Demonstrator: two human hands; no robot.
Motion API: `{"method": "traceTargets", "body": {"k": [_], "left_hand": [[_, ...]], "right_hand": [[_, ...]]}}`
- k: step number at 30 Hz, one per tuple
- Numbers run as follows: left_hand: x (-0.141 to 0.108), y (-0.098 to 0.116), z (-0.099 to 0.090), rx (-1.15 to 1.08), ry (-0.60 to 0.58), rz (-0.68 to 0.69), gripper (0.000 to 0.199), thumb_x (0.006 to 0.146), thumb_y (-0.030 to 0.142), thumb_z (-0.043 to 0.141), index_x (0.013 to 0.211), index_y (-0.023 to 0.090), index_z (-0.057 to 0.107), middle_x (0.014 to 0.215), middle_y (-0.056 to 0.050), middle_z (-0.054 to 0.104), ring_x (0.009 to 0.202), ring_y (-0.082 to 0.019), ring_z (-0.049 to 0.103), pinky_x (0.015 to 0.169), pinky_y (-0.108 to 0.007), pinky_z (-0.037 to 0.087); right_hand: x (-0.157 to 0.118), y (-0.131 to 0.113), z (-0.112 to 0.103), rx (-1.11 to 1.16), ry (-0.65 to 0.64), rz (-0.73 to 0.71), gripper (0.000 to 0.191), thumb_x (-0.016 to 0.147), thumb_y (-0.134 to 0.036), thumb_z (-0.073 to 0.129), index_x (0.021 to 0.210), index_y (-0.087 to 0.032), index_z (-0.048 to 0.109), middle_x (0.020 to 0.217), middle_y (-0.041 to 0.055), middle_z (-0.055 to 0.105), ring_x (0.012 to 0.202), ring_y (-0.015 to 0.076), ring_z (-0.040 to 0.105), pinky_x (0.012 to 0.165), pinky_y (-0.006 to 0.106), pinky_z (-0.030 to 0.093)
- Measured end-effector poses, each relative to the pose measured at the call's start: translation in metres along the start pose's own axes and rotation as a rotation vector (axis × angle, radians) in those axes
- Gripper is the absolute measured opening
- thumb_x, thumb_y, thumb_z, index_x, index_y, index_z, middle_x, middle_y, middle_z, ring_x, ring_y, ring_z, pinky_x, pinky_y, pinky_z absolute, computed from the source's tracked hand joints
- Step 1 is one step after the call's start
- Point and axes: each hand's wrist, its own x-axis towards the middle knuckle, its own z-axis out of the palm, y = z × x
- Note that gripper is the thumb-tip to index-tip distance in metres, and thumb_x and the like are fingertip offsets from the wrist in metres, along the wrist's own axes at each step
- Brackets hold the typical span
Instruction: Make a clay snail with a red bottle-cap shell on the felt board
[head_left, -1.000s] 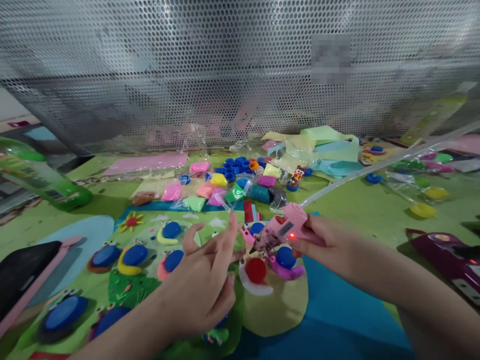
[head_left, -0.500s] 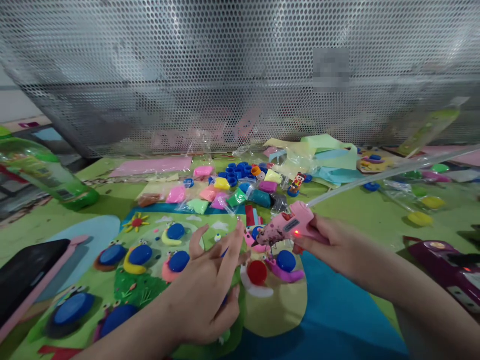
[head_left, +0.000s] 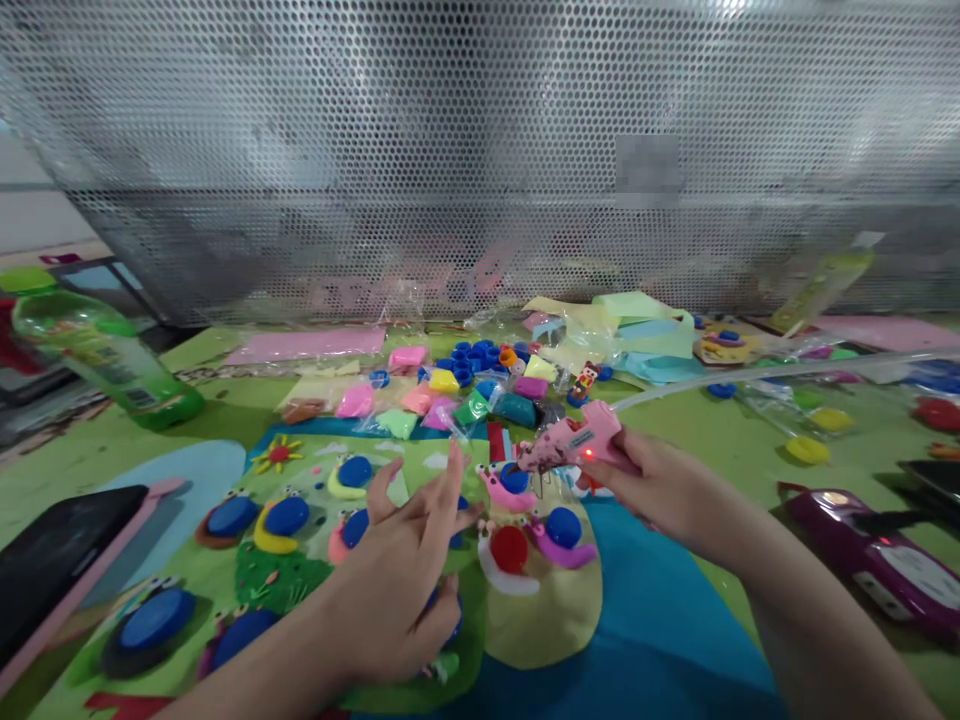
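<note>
Gripping, in the head view, a pink glue gun [head_left: 581,440] with the right hand [head_left: 664,485], wrapping the fingers closed around its handle. Showing a small red light on the gun's side and running a long translucent stick [head_left: 750,374] from the rear toward the right edge. Aiming the dark nozzle leftward, close by the pink snail [head_left: 504,493] with its blue cap; cannot tell whether touching. Spreading the fingers of the left hand [head_left: 405,565] over the green sheet [head_left: 360,428], just left of the same snail; cannot tell whether resting on the paper or held above. Sitting near both hands on a beige paper patch [head_left: 540,630]: also a purple snail [head_left: 570,550] with a blue cap and a white snail [head_left: 501,578] with a red one. Lying beyond, in a loose cluster: colored clay packets [head_left: 516,408], a heap of blue caps [head_left: 474,357] and a small figurine [head_left: 585,384]. Standing at the far left, tilted: a green bottle [head_left: 112,350]. Lying at the right: a purple power strip [head_left: 877,565].
</note>
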Motion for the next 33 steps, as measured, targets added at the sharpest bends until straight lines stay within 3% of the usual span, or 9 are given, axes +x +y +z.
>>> {"method": "traceTargets", "body": {"k": [3, 7, 12, 16, 23, 28, 33], "left_hand": [[0.001, -0.001, 0.002, -0.018, -0.031, 0.039, 0.085, 0.071, 0.01, 0.033, 0.134, 0.01, -0.025, 0.111, -0.012, 0.063, 0.121, -0.03, 0.04, 0.094, -0.07, -0.004], [0.002, 0.0, 0.003, -0.002, -0.082, 0.034, 0.086, 0.07, 0.008, 0.032, 0.133, 0.013, -0.026, 0.111, -0.01, 0.063, 0.126, -0.03, 0.033, 0.092, -0.073, -0.005], [0.003, 0.001, 0.004, 0.011, -0.065, 0.015, 0.082, 0.074, 0.008, 0.031, 0.134, 0.013, -0.024, 0.115, -0.011, 0.061, 0.123, -0.028, 0.037, 0.096, -0.068, -0.009], [0.003, 0.001, 0.006, 0.034, -0.049, 0.015, 0.081, 0.073, 0.008, 0.032, 0.136, 0.011, -0.019, 0.114, -0.011, 0.061, 0.126, -0.028, 0.032, 0.097, -0.065, -0.014], [0.001, -0.005, 0.009, 0.159, -0.116, 0.035, 0.081, 0.075, 0.008, 0.033, 0.135, 0.011, -0.022, 0.126, -0.015, 0.051, 0.129, -0.029, 0.027, 0.098, -0.065, -0.009], [0.001, -0.005, 0.009, 0.172, -0.093, 0.034, 0.08, 0.075, 0.008, 0.032, 0.135, 0.011, -0.021, 0.116, -0.013, 0.058, 0.128, -0.03, 0.028, 0.099, -0.065, -0.006], [0.002, -0.004, 0.008, 0.198, -0.113, 0.022, 0.078, 0.076, 0.009, 0.031, 0.136, 0.01, -0.02, 0.114, -0.014, 0.059, 0.128, -0.029, 0.027, 0.099, -0.066, -0.003]], "right_hand": [[0.0, -0.002, 0.0, -0.03, -0.001, 0.025, 0.034, 0.082, -0.049, 0.038, 0.064, -0.02, 0.032, 0.056, -0.0006, 0.047, 0.048, 0.0108, 0.046, 0.044, 0.023, 0.033], [-0.003, -0.004, -0.002, 0.019, -0.029, -0.007, 0.032, 0.082, -0.047, 0.037, 0.067, -0.02, 0.033, 0.056, -0.0014, 0.046, 0.046, 0.0103, 0.045, 0.043, 0.022, 0.032], [-0.004, -0.007, -0.007, 0.059, -0.048, -0.037, 0.032, 0.082, -0.047, 0.038, 0.065, -0.02, 0.033, 0.058, -0.0002, 0.048, 0.047, 0.0104, 0.047, 0.043, 0.023, 0.034], [-0.002, -0.006, -0.009, 0.077, -0.03, -0.041, 0.031, 0.083, -0.045, 0.038, 0.066, -0.019, 0.033, 0.062, 0.0008, 0.049, 0.046, 0.0091, 0.045, 0.044, 0.023, 0.033], [-0.004, -0.006, -0.005, 0.08, 0.011, -0.013, 0.031, 0.081, -0.044, 0.043, 0.064, -0.019, 0.033, 0.059, -0.0018, 0.045, 0.046, 0.0075, 0.039, 0.042, 0.021, 0.03], [-0.007, -0.012, -0.005, 0.186, -0.094, -0.043, 0.025, 0.081, -0.036, 0.044, 0.066, -0.019, 0.034, 0.072, 0.0029, 0.058, 0.043, 0.0055, 0.041, 0.043, 0.022, 0.031], [-0.005, -0.01, -0.004, 0.163, -0.097, -0.055, 0.026, 0.081, -0.035, 0.044, 0.064, -0.019, 0.031, 0.074, 0.0034, 0.059, 0.045, 0.0055, 0.042, 0.044, 0.022, 0.031]]}}
